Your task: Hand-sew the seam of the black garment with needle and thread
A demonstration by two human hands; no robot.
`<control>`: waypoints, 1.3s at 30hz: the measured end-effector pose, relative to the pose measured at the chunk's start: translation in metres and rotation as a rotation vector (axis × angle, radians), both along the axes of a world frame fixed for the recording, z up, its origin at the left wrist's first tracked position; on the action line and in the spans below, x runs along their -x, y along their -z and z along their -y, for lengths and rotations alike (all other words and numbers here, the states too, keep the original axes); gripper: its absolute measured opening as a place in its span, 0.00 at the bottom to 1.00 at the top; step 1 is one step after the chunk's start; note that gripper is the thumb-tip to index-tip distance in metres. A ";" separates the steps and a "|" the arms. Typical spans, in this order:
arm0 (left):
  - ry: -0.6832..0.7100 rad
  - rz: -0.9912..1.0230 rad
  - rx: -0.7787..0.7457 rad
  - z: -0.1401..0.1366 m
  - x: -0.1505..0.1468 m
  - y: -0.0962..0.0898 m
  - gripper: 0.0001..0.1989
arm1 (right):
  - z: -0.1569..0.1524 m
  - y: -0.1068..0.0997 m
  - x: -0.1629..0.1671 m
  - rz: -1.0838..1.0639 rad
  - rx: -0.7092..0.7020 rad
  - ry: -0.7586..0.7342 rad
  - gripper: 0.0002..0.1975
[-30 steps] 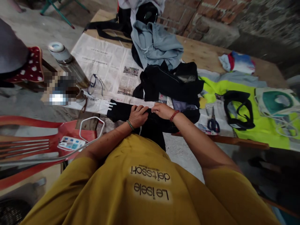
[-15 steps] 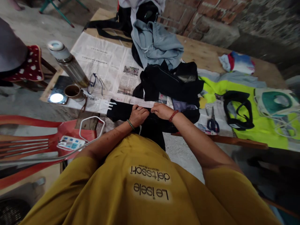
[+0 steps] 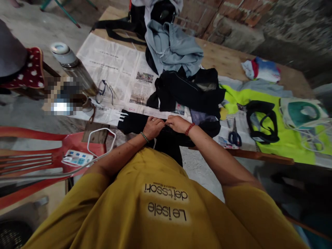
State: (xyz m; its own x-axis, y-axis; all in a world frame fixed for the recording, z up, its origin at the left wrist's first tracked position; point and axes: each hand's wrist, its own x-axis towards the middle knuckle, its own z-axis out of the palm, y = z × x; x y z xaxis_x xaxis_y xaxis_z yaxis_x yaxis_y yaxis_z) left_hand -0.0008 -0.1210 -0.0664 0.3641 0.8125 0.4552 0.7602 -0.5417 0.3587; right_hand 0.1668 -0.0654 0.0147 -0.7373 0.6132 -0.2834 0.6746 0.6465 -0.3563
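Black cloth garment with white stripes (image 3: 135, 123) lies beneath the left hand (image 3: 153, 128), its grip hidden, and right hand (image 3: 177, 123), narrowly pinching cloth; probably light, soft, limp; best held along edges.

Black lettering stands upside down in this view on the chest of the mustard shirt (image 3: 166, 197). Turned the right way up, its large top line reads "Le isele"; the next looks like "deitssori", though its last letters are uncertain. A much smaller line follows, seemingly beginning "TREAT", the rest too blurred to spell out. The newspaper (image 3: 116, 71) on the table (image 3: 220, 55) carries upside-down headlines, small red characters and columns of print, none clear enough to read.
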 end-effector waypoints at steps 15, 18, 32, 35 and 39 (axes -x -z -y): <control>0.008 0.021 0.061 -0.003 0.005 0.002 0.09 | -0.005 0.008 0.009 -0.363 0.213 0.448 0.19; 0.000 0.025 0.054 -0.003 0.005 0.001 0.10 | -0.005 0.009 0.012 -0.373 0.242 0.528 0.20; 0.032 0.163 0.029 -0.009 0.004 0.011 0.10 | -0.010 0.003 0.005 -0.391 0.493 0.677 0.05; 0.028 0.181 0.041 -0.010 0.005 0.011 0.09 | -0.010 0.004 0.006 -0.365 0.454 0.697 0.07; 0.020 0.218 0.082 -0.011 0.004 0.010 0.09 | -0.012 0.001 -0.001 -0.330 0.425 0.651 0.12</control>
State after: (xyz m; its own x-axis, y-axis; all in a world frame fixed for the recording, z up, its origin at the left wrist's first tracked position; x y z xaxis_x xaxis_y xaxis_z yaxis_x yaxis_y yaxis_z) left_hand -0.0051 -0.1097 -0.0759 0.2809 0.8435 0.4579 0.6497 -0.5183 0.5562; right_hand 0.1678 -0.0533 0.0134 -0.3592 0.8343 -0.4182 0.6849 -0.0687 -0.7254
